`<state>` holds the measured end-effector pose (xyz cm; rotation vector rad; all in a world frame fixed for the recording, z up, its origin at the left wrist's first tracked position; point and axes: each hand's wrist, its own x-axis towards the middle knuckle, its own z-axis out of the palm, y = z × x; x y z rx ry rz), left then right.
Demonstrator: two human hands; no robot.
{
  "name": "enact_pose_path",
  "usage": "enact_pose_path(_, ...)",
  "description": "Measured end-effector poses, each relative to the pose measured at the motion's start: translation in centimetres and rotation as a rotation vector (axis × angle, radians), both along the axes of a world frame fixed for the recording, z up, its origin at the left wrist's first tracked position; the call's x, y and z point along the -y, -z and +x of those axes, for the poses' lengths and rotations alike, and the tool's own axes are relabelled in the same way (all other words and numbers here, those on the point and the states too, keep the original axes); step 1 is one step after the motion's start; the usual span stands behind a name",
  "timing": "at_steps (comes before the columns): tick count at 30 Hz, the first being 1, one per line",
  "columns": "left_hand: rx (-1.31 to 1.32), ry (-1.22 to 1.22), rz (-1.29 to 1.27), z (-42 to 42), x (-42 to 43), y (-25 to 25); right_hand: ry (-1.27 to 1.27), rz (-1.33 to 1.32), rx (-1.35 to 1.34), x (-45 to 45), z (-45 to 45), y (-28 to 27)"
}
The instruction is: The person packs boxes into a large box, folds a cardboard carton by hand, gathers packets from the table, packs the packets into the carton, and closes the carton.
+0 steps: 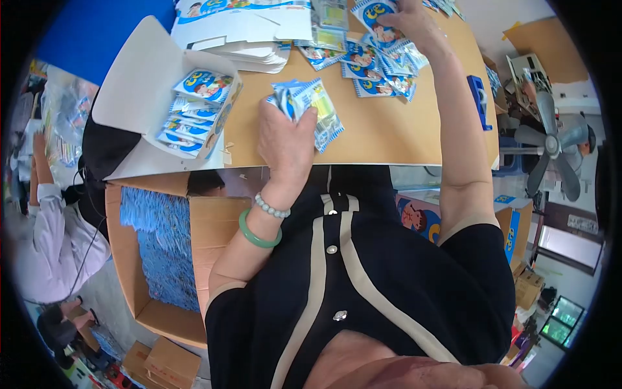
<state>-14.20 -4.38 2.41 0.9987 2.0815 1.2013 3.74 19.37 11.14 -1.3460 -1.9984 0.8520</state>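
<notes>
Several blue and white packets (pixel 327 113) are gripped in my left hand (pixel 285 133), whose thumb presses on them above the table near its front edge. At the back right, my right hand (pixel 405 23) has its fingers on another packet (pixel 376 19), over a loose pile of packets (pixel 382 68). To the left of my left hand, an open white box (pixel 227 110) holds a row of similar packets (pixel 194 117). More packets in clear wrapping (pixel 330 26) lie between my two hands, farther back.
Flat white cartons (pixel 246 23) are stacked at the back. A blue tool (pixel 478 102) lies on the table (pixel 427 139) at right. Below left stands a cardboard box (pixel 123 259) full of blue packets. Another person (pixel 58 227) is at far left; a fan (pixel 551 144) stands right.
</notes>
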Motion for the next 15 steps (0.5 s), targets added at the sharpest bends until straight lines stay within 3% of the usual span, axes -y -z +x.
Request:
enact_pose_path(3, 0.024, 0.028, 0.035, 0.4, -0.1, 0.3, 0.040, 0.081, 0.089, 2.0, 5.6, -0.2)
enact_pose_path(6, 0.068, 0.018, 0.100, 0.1, -0.3, 0.8, 0.194, -0.247, -0.440, 2.9, 13.5, 1.3)
enact_pose_path(11, 0.101, 0.014, 0.127, -0.2, -0.5, 1.6, 0.455, -0.275, -0.456, 3.3, 18.9, 1.2)
enact_pose_path(14, 0.106, 0.015, 0.121, 0.0, -0.4, 1.6, 0.172, 0.256, 0.727, 1.0, 15.9, 1.9)
enact_pose_path(15, 0.129, 0.015, 0.123, 0.0, -0.4, 1.6, 0.172, 0.255, 0.717, -0.4, 15.6, 2.8)
